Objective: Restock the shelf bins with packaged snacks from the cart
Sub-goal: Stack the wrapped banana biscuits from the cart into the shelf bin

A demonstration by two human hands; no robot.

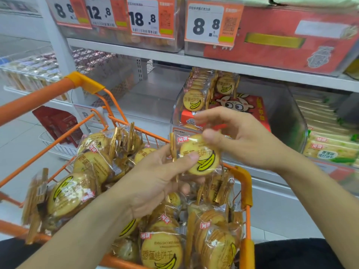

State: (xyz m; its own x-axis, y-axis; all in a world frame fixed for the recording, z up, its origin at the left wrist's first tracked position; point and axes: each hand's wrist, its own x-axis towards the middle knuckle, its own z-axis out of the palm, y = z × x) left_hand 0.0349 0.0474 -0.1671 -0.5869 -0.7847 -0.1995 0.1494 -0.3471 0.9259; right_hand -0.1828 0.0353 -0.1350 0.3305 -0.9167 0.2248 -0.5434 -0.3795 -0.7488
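Above cart (245, 183), left hand (161, 177) grips biscuit pack (200, 155), right hand (239, 136) touching

Banana-print biscuit packs (108, 183) (clear-wrapped) heap the orange cart (245, 183); some fill the bin (177, 105).

Cart (245, 183) sits at your 6 o'clock, packets (73, 193) heaped in it | your left hand (155, 179) holds one packet (200, 155) over cart's far rim, right hand (239, 136) just above it | bin (297, 121) at 12, behind hands, packets (194, 99) upright inside at its left | price tags (206, 24) on shelf above.
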